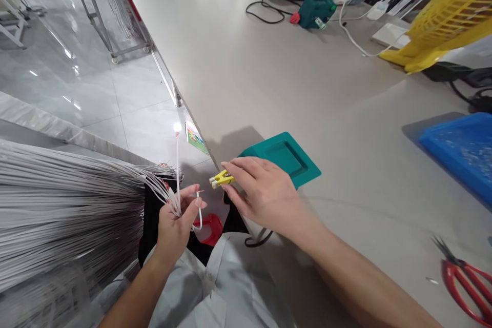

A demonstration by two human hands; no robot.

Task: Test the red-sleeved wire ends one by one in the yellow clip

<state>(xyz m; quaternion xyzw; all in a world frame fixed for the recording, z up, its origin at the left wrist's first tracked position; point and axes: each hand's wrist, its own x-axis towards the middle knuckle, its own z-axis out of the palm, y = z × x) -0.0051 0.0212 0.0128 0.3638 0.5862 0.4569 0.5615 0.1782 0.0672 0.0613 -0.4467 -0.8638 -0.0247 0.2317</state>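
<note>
My left hand (175,223) is closed on several white cables (175,205) in front of my lap. Between its thumb and forefinger it pinches one cable end (199,204), where thin reddish wires stick out of the white sheath. Another cable (177,164) rises straight up from the same hand. My right hand (265,192) grips a small yellow tool (222,179) with two pale tips at its front. Those tips point at the pinched cable end and are apart from it. Beneath the right hand lies a teal tray (288,156), partly hidden, at the table's edge.
A large bundle of cables (69,205) lies at my left. On the table (269,77) are red-handled scissors (461,277), a blue tray (461,151), a yellow fan (449,20) and a green device (317,10). A red stool (211,229) stands below the table's edge.
</note>
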